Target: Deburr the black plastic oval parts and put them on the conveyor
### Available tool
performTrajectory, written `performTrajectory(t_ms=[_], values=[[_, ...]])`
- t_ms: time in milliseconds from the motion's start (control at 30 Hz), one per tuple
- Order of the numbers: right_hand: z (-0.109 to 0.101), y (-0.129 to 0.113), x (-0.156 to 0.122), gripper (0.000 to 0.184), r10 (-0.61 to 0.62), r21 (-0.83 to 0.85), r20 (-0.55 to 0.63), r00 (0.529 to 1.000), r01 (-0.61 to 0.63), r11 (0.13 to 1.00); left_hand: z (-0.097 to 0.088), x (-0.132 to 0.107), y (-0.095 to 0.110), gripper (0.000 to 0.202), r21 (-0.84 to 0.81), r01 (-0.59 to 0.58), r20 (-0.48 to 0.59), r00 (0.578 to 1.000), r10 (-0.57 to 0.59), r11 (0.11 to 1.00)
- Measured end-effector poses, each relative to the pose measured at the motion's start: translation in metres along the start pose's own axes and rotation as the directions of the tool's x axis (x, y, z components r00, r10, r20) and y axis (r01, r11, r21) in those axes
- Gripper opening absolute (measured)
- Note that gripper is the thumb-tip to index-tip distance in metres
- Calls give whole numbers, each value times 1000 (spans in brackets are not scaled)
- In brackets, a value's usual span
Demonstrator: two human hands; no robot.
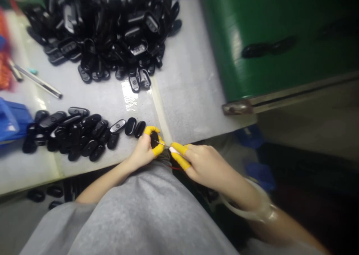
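Note:
My left hand (142, 149), with yellow finger covers, grips a small black oval case (154, 138) between thumb and fingers near the table's front edge. My right hand (206, 163), also in yellow finger covers, pinches a thin metal-tipped tool (165, 145) with a whitish handle. The tool's tip points left and reaches the case; whether it touches cannot be made out. Just left of my left hand, two dark oval cases (131, 126) stand close together, beside a grey-faced one (117, 126).
A big heap of black cases (106, 27) covers the back of the white table (186, 64). A smaller pile (74, 133) lies front left, near a blue bin (14, 120) and a pen (39, 82). A green surface (269, 34) with a black bundle (267, 47) stands right.

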State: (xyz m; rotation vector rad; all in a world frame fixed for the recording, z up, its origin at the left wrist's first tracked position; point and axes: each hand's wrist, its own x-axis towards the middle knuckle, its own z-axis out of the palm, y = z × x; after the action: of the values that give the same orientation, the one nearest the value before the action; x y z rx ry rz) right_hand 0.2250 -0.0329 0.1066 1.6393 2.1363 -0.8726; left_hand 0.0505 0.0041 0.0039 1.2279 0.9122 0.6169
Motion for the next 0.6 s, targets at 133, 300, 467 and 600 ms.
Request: performTrajectory(t_ms=[133, 300, 467, 600], values=[[-5, -3, 0, 31, 3, -61, 26, 1000, -2, 998, 0, 0, -2, 31, 25, -36, 3, 999, 36, 999], [-8, -7, 0, 25, 3, -167, 10, 1000, -2, 986, -1, 0, -3, 31, 65, -50, 5, 999, 50, 997], [-7, -9, 0, 20, -63, -229, -51, 997, 50, 972, -2, 0, -2, 30, 83, -50, 5, 999, 50, 995], [-2, -6, 2, 20, -128, -210, -91, 988, 107, 972, -2, 1, -1, 28, 113, -37, -6, 999, 38, 993]])
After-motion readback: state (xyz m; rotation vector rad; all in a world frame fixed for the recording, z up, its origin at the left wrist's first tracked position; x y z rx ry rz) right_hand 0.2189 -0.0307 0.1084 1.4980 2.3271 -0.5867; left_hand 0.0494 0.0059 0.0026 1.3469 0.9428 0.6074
